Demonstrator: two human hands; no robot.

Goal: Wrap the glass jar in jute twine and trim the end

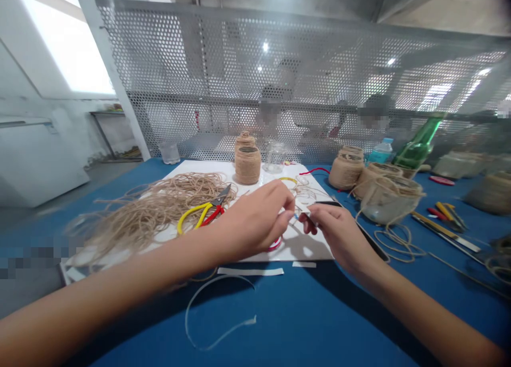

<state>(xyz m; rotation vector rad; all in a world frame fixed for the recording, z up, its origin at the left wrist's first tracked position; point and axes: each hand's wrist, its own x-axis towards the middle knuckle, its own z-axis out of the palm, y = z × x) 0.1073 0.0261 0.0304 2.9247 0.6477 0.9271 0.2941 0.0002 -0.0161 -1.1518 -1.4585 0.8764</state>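
Above the white board (239, 252), my left hand (269, 212) is closed in a pinch, its fingertips turned away and whatever they grip hidden. Close to its right, my right hand (331, 223) pinches a small white strip (303, 208) between thumb and fingers. The two hands are a short way apart. Under my left wrist lie scissors (199, 212) with yellow and red handles, blades pointing away. A red-rimmed round item (275, 243) shows partly below my left hand. Behind my right hand, a dark flat object (371, 242) is partly covered.
A heap of loose twine (159, 207) spreads at left. Twine-wrapped jars (247, 167) stand behind, with more jars (346, 170) and a green bottle (419, 143) at right. White strips (250, 272) lie in front on the blue table (319, 324). A perforated metal screen (223, 63) closes the back.
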